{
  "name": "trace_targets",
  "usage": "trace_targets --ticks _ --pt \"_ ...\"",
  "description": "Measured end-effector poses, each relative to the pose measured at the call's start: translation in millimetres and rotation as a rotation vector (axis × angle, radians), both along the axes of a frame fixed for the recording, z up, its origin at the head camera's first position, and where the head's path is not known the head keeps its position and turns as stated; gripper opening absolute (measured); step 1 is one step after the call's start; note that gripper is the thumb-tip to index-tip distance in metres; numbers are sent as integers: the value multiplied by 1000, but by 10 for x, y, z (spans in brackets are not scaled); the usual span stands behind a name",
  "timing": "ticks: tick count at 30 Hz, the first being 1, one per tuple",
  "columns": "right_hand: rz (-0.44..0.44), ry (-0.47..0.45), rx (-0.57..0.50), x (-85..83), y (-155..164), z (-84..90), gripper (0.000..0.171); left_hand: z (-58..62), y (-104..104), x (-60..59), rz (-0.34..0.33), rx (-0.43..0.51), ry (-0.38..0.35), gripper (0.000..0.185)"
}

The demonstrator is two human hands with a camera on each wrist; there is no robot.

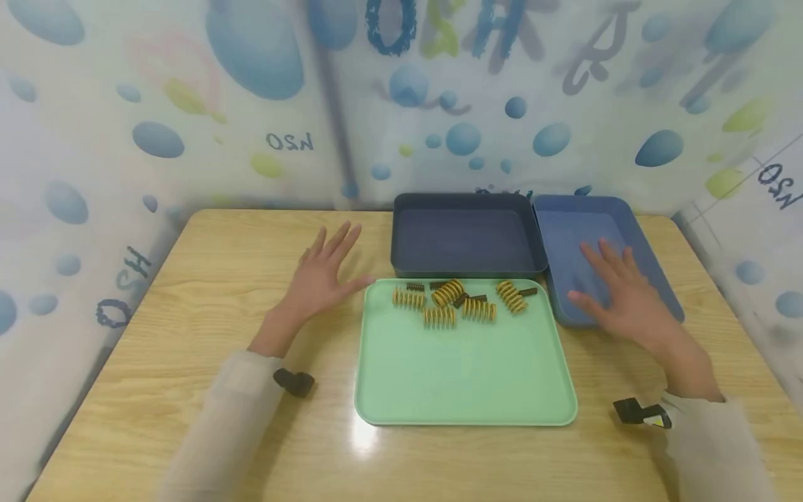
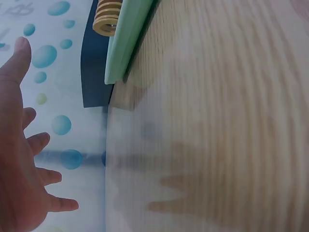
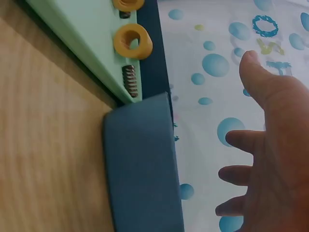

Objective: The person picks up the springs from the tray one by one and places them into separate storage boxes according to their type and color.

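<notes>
Hovering with fingers spread wide, the left hand [image 1: 323, 275] holds nothing, poised over the bare wood just left of the green tray [image 1: 464, 376]. Over on the other side the right hand [image 1: 617, 296] is just as flat and empty, fingers straight, floating above the near end of the lighter blue bin [image 1: 652, 258]. Between the two hands, the yellow springs [image 1: 452, 303] lie scattered with a few small dark springs [image 1: 439, 286] along the tray's far edge, untouched. Right behind the tray, touching its far rim, sits the dark blue bin [image 1: 467, 233], side by side with the lighter one. All of it rests on a pale wooden table [image 1: 207, 307] with a glossy glare spot near the front. Around the table stands a white backdrop [image 1: 188, 104] printed with blue and green bubbles and blurred lettering, wrapping three sides
</notes>
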State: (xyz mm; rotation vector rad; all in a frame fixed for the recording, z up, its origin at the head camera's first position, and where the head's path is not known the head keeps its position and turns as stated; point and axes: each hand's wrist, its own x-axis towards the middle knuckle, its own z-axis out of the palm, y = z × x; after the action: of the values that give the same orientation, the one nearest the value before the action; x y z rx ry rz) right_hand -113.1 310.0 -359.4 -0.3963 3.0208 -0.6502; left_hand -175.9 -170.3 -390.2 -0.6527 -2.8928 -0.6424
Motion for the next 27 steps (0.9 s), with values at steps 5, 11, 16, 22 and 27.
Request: trace_targets --ticks 5,11,16,22,27 --pt "-8 35 11 89 -20 -58 81 -36 74 -18 -25 81 -43 85" --pt "16 141 -32 164 -105 -87 79 -113 114 56 -79 147 -117 83" --pt "53 283 -117 180 -189 -103 72 -172 104 129 -163 216 -172 81" --pt "106 374 -199 193 -370 -164 59 -314 15 199 -242 244 -200 80" --pt "114 404 -281 194 -507 -208 49 -441 -83 245 -294 322 -159 77"
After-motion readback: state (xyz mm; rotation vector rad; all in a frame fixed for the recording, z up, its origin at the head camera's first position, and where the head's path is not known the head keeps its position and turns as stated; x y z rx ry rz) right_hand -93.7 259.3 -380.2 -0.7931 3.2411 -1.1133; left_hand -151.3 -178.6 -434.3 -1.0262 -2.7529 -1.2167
